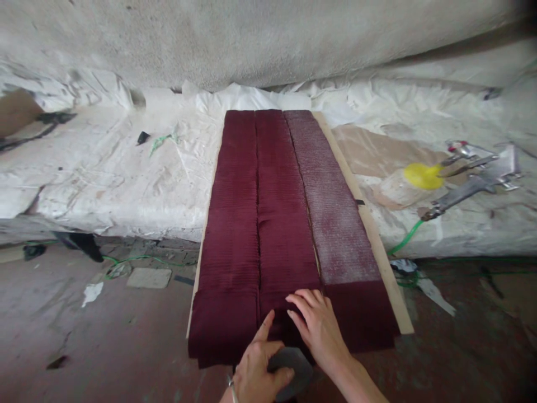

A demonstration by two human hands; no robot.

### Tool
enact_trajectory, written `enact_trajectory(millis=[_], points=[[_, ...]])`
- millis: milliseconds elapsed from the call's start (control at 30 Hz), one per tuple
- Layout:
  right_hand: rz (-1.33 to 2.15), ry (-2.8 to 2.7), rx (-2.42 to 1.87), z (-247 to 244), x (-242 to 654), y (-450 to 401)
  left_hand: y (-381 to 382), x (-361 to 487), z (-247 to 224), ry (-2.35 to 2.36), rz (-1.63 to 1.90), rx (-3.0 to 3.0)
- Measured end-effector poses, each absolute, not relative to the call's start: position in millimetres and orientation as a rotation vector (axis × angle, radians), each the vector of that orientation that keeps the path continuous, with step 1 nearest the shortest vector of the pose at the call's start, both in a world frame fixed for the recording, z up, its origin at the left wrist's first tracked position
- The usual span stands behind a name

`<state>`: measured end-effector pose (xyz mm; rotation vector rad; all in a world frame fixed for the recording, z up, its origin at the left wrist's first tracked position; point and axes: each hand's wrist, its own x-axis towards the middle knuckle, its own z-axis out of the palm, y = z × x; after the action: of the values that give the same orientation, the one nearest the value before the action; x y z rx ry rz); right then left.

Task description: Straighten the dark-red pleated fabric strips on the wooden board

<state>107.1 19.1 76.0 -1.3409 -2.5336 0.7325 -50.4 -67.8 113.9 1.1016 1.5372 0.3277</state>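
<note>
Three long strips of maroon pleated fabric point(286, 196) lie side by side on a pale board point(398, 313), with smooth ends toward me. White speckles cover much of the right strip point(342, 218). My left hand point(259, 366) is at the near end of the strips, index finger stretched toward the fabric and thumb apart. By its thumb is a rounded grey thing point(296, 369); I cannot tell what it is or whether it is held. My right hand point(316, 322) rests on the near end of the middle strip, fingers slightly bent and apart.
A spray gun point(478, 182) with a yellow-lidded cup point(423, 176) lies on the right, joined to a green hose point(406, 240). White sheeting point(104, 184) covers the bench. Brown paper point(377, 148) lies behind the gun. Scraps litter the red floor point(126, 330).
</note>
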Motion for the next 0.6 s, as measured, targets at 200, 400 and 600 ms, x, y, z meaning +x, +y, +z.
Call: enact_trajectory(millis=[200,400,600], points=[[0.643,-2.743,-1.294,86,78,31,-73,-45,109,1.561,0.333,1.102],[0.687,-2.768,-1.262,90,68,41,-77,-40,103,1.569,0.405,1.079],[0.711,-2.75,-1.234,88,67,44,-75,-39,107,1.588,0.393,1.065]])
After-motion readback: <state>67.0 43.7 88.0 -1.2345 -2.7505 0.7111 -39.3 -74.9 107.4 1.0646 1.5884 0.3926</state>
